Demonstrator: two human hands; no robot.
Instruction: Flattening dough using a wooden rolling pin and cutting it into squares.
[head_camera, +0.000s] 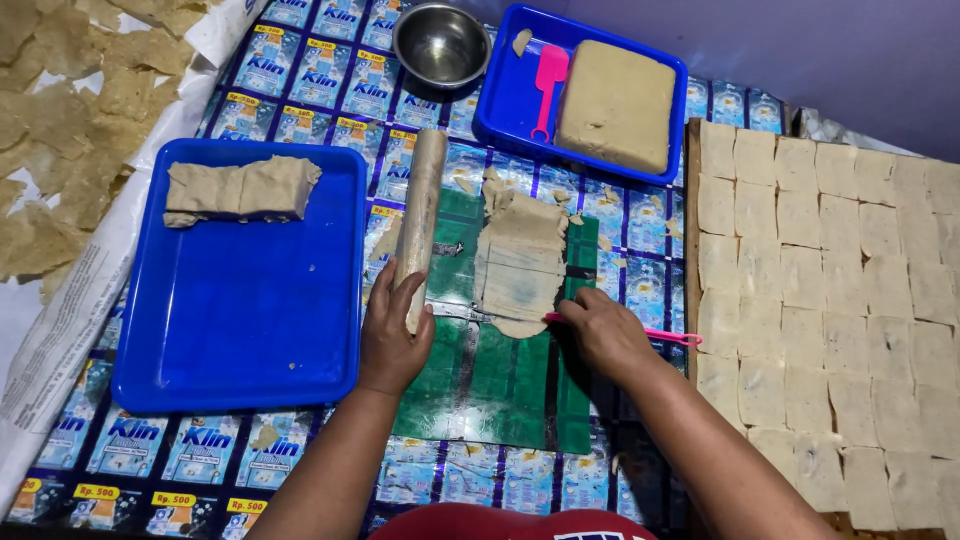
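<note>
We steady the rolling pin (420, 225) left of the dough sheet (520, 265) with our left hand (390, 340) wrapped around it, while our right hand (605, 330) pinches the pink scraper (660, 336) and should keep its edge flat under the sheet's near end.

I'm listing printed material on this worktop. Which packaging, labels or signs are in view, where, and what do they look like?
Sachet-wrapper sheet: covers the worktop under both trays; rows of blue and white rectangular packets.
Yellow price tags: near edge, bottom left; small yellow patches on dark packets.
Green sheet: middle, under the rolled dough; plain green rectangle with dark stripes.
No screens or signs.
</note>
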